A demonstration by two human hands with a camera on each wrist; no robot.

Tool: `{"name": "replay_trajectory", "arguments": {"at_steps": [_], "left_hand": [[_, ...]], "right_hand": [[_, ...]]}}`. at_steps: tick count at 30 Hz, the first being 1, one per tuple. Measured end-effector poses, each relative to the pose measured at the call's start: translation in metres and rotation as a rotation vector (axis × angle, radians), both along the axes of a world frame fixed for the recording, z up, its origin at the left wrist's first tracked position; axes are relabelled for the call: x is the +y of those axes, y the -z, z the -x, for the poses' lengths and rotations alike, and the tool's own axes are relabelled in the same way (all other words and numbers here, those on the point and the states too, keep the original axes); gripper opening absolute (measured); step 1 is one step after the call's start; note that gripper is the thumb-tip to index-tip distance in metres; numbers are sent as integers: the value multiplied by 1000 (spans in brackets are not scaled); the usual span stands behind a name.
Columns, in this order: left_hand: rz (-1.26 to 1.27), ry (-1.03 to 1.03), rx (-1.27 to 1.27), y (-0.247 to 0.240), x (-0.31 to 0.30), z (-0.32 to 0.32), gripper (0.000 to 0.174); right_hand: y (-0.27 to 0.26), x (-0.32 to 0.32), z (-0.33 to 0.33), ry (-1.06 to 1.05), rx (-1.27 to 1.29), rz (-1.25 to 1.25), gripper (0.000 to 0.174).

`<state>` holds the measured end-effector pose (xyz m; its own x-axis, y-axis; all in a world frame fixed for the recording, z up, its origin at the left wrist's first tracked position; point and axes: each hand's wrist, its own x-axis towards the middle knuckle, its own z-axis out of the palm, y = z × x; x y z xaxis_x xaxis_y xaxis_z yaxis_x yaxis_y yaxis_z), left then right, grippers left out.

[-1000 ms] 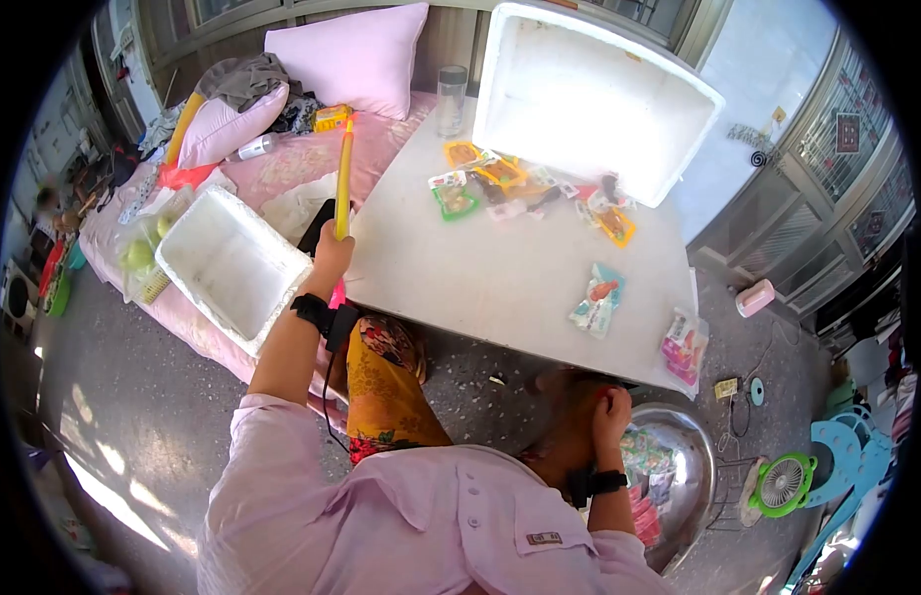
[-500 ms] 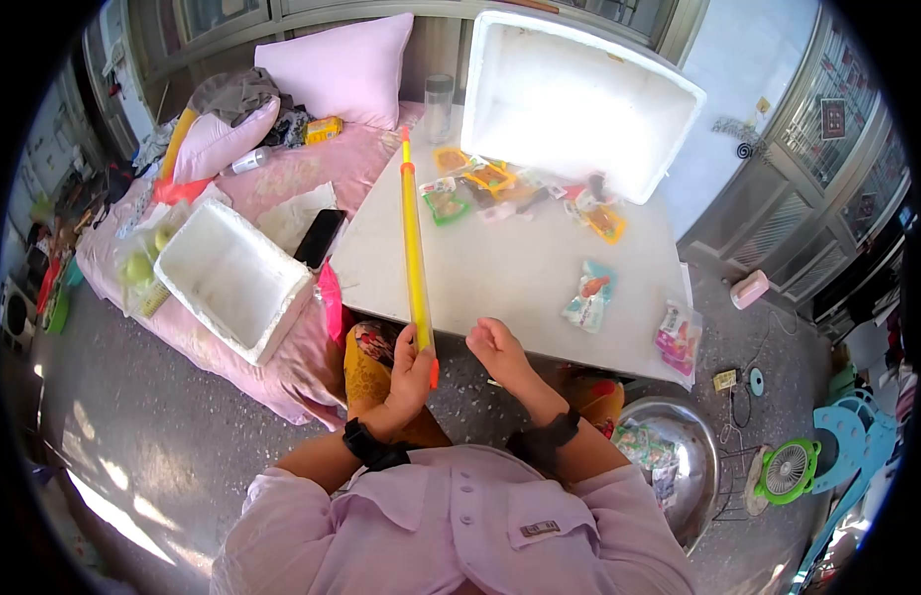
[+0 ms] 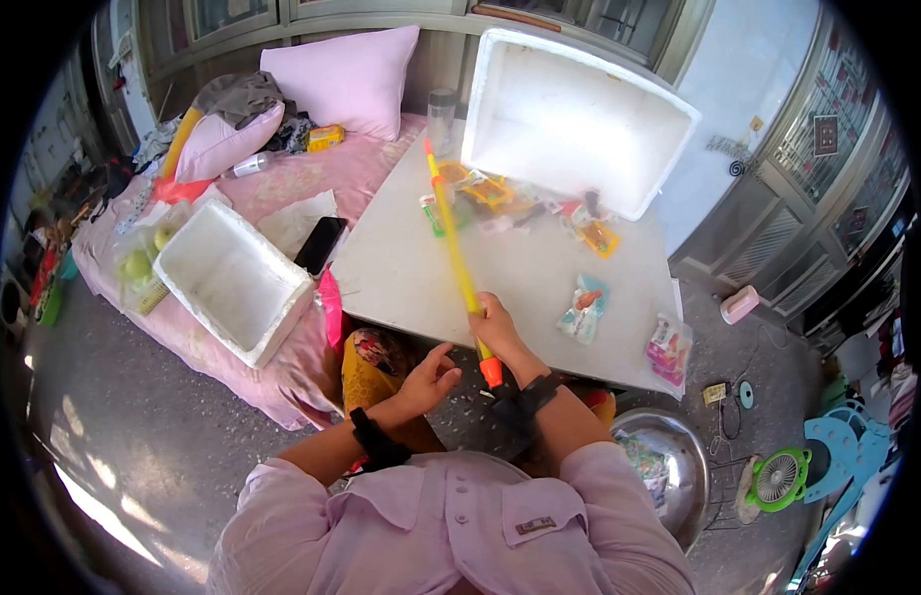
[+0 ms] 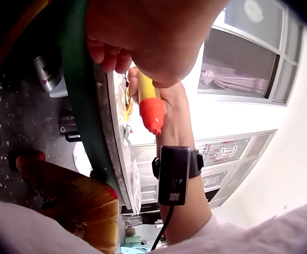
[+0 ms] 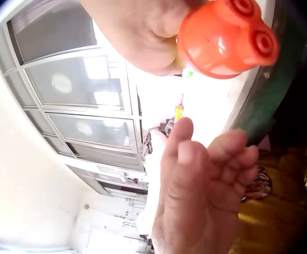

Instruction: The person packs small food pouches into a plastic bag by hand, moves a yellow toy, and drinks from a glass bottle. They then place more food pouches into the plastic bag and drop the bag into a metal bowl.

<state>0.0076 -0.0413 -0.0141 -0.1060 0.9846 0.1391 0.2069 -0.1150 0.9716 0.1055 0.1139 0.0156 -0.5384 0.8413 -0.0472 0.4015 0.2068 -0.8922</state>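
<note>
My right hand grips a long yellow tube with orange ends near its lower end. The tube slants up and away over the table, its far tip pointing toward the glass jar. In the right wrist view, the thick orange end juts out below the fist and has two round, ringed openings. My left hand is apart from the tube, left of its lower end. Its fingers are loosely bent, with nothing between them. Packaged snacks lie on the white table, partly behind the tube.
A large white foam box stands tipped on the table's far side. Left, a smaller foam box and a phone lie on a pink bed. A metal basin holding packets sits right of the legs, near a green fan.
The yellow tube has passed from my left hand to my right and shifted right. Earlier, my right hand rose from beside the basin. My left hand has let go.
</note>
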Motion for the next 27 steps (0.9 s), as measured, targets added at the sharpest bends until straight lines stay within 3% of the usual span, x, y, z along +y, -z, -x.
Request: {"name": "replay_trajectory", "arguments": {"at_steps": [2,6,8,10,12,14,16,19,22,25,27], "left_hand": [[49,-19,79,12,2,18,47],[-298,-341,625,10,-1,51,37],[-253,-398,670,6,-3,66,29],[-287,-425,877,7,-8,82,27],[-293,-396,950,12,-14,91,26],[-306,-384,982,15,-15,94,24],[-325,-394,976,15,-15,93,21],[-315,-411,991,12,-10,89,18],[-288,-402,1006,12,-6,85,16],[-276,-384,1033,13,-3,83,16],[-276,-391,1052,15,-4,83,15]], "right_hand": [[-18,4,-13,21,-22,17,47],[-32,10,-50,47,-37,6,46],[-35,5,-79,55,-54,47,46],[-27,-8,-114,54,-45,44,44],[-12,-29,-154,37,21,68,40],[-30,-66,-179,49,-41,29,38],[11,-86,-218,78,79,75,39],[9,-116,-221,94,-58,-420,39],[10,-104,-197,84,226,-42,38],[-20,-80,-151,82,220,256,38],[-21,-52,-126,0,203,229,38]]}}
